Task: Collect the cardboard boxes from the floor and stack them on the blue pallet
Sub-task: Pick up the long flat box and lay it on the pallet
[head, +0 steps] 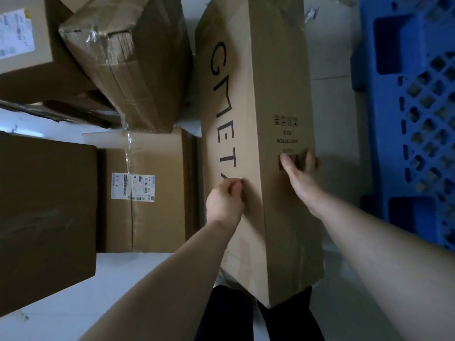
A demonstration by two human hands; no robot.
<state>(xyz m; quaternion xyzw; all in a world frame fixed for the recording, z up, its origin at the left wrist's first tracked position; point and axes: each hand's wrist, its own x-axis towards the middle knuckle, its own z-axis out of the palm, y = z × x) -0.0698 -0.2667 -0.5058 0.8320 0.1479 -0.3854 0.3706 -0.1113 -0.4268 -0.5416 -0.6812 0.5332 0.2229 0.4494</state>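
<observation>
Gripping long cardboard box (258,94): right hand (299,169) wrapped over 3 o'clock edge, left hand (225,200) curled, knuckles on lettered face; blue pallet (376,143) at 3.

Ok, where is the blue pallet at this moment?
The blue pallet is at the head view's right edge, on the pale floor, just right of the long lettered box.

Can't read the shipping label (133,187) or small print on the long box (256,99). Losing its top and the blue pallet (366,45) off-frame. Can't see right hand (301,172) fingertips round the corner.
</observation>
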